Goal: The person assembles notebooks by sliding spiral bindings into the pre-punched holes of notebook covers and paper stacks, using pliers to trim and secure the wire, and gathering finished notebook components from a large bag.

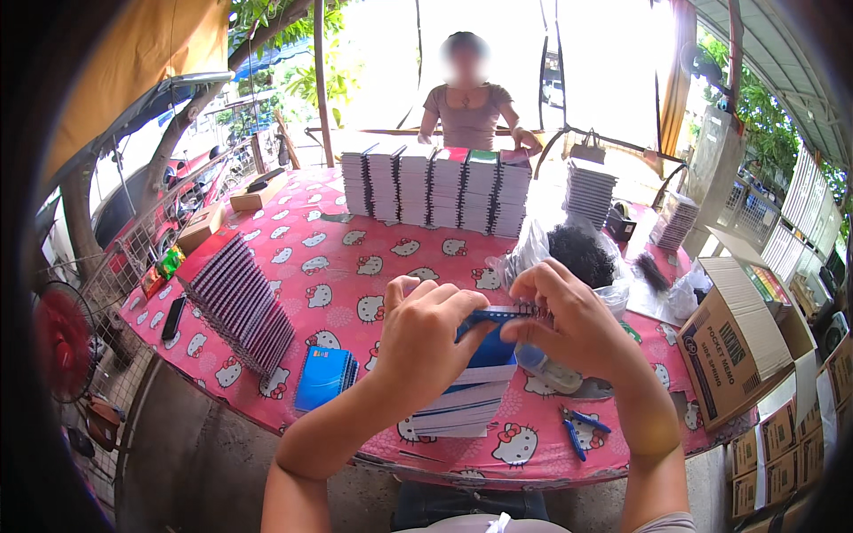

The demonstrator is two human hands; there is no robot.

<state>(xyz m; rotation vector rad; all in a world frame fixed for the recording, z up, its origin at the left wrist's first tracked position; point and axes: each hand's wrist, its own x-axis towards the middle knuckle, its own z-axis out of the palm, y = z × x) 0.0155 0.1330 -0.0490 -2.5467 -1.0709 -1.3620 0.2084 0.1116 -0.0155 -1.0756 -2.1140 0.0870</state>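
In front of me my left hand (pixel 426 324) pinches a small blue-covered notebook (pixel 484 315), its edge lined with punched holes. My right hand (pixel 569 324) is closed at the right end of that edge, fingers on a dark spiral binding coil (pixel 531 311). How far the coil runs through the holes is hard to see. Below my hands stands a stack of blue-covered pads (pixel 462 404), partly hidden by the left forearm. Left of it lie bound blue spiral notebooks (pixel 323 379). Blue-handled cutting pliers (pixel 582 430) rest near the table's front edge, by my right forearm.
Tall notebook stacks (pixel 435 188) line the far side, where another person (pixel 471 111) stands. A leaning notebook stack (pixel 238 302) is at left. Plastic bags with a black coil bundle (pixel 582 255) lie beyond my right hand; an open cardboard box (pixel 737 342) stands right.
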